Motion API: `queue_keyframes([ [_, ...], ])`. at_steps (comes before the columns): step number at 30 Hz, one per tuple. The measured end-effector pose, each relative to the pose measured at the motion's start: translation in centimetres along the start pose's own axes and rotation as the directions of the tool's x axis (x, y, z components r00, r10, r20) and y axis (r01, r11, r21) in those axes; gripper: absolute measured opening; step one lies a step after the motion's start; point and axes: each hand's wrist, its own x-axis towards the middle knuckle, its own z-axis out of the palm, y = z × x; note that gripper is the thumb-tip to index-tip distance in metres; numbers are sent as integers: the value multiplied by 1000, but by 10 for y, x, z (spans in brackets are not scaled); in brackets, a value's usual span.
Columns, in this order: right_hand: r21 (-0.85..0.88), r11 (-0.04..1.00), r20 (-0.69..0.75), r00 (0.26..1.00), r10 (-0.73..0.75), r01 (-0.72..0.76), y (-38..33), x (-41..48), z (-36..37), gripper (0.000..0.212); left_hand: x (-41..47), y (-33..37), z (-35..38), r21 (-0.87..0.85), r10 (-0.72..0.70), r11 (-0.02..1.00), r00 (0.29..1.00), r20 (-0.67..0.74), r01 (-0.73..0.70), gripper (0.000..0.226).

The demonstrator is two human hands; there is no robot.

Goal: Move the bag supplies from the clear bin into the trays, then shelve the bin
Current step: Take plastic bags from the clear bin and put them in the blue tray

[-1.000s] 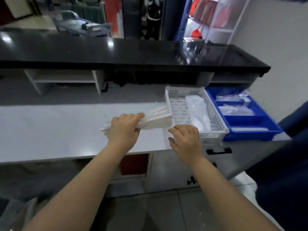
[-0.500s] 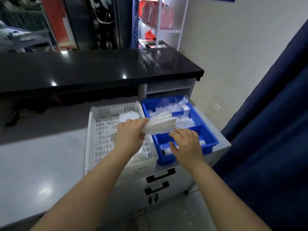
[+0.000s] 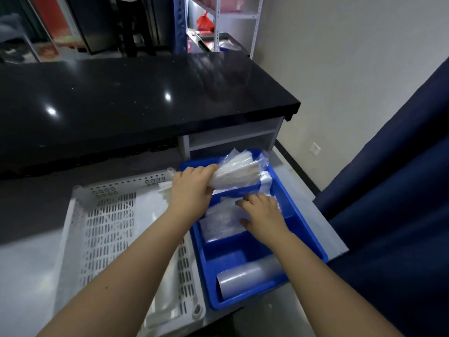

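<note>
My left hand (image 3: 192,188) grips a bundle of white bags in clear wrap (image 3: 237,171), held over the far compartment of the blue divided tray (image 3: 305,229). My right hand (image 3: 261,216) lies flat, fingers apart, on clear plastic bags (image 3: 220,221) in the tray's middle compartment. A translucent roll (image 3: 250,276) lies in the tray's near compartment. To the left stands the white slotted tray (image 3: 107,229), with white bags (image 3: 162,297) along its right side. The clear bin is not in view.
Both trays sit on a grey counter (image 3: 26,276); the blue one is near its right end. A black raised countertop (image 3: 136,98) runs behind, with an open cubby (image 3: 230,135) beneath. A dark blue curtain (image 3: 401,190) hangs at the right. Metal shelving (image 3: 233,18) stands at the back.
My left hand has carried the bag bundle rightward, from beside the white tray to over the blue tray's far compartment. My right hand moved onto the bags in the middle compartment.
</note>
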Motion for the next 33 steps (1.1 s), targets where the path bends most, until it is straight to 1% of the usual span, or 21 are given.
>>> queue_keyframes([
  [3,-17,999,164,986,-34,37,15,29,10,56,19,4,9,27,-20,999,1000,-6,20,49],
  [6,-15,994,339,936,-94,106,27,52,21,67,29,11,18,25,-69,997,997,-31,70,47],
  [7,-2,993,380,918,-111,121,30,56,24,70,31,13,21,30,-89,995,995,-43,91,46],
  [9,25,989,416,898,-144,147,35,61,30,73,32,20,25,46,-137,989,988,-69,140,46],
  [11,53,983,442,878,-182,177,37,62,35,66,31,26,29,56,-193,979,977,-87,198,46],
  [13,97,974,469,854,-225,204,38,63,35,52,29,33,31,64,-244,966,964,-102,251,45],
  [15,132,955,491,820,-295,265,39,62,32,39,28,39,32,68,-288,953,950,-121,297,45],
  [17,144,917,436,808,-396,372,42,61,26,36,27,44,29,67,-320,941,937,-141,332,44],
  [20,102,845,238,812,-533,525,45,55,9,40,23,48,22,61,-359,927,922,-143,370,43],
  [23,75,802,93,796,-598,593,46,49,-15,40,22,48,10,33,-368,927,924,-105,373,44],
  [27,23,798,15,798,-602,602,57,41,-51,35,29,51,-9,19,-342,939,938,-55,343,46],
  [30,-23,845,-17,845,-535,535,74,35,-77,36,37,57,-17,-19,-314,949,949,-22,314,45],
  [33,-31,894,-46,893,-448,447,97,26,-99,29,45,66,-12,-48,-287,956,957,35,289,46],
])
